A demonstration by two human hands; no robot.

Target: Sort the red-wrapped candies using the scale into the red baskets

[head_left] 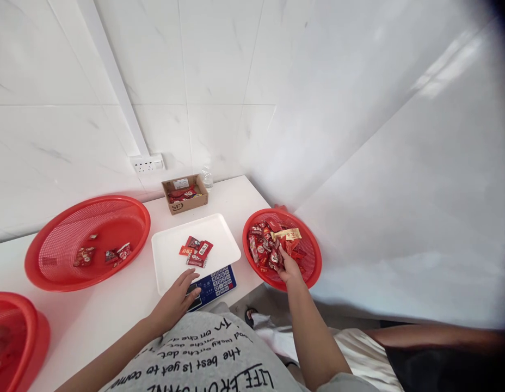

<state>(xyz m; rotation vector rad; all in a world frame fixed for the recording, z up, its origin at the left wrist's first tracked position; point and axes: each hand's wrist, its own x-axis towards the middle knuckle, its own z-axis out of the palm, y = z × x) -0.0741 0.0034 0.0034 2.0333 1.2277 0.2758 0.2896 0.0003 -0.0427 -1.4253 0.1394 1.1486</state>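
Observation:
My left hand (182, 293) lies at the front edge of a white weighing tray (166, 245), fingers stretched out and holding nothing. Several small red snack packets (197, 251) are piled on this tray, beyond my fingertips. Under the tray's front edge shows the blue keypad of a scale (220, 284); my hand partly covers its display. My right hand (290, 267) reaches into a round red basket (315, 261), its fingers closed on a red packet (275, 256). Around it lie many more red packets and one gold packet (288, 234).
A small cardboard box (189, 206) of packets stands at the back beside a clear plastic bottle (207, 177). A large red basket (89, 283) with a few packets is on the left; another red basket (28, 326) is nearer. Another person's arm (432, 336) shows at lower right.

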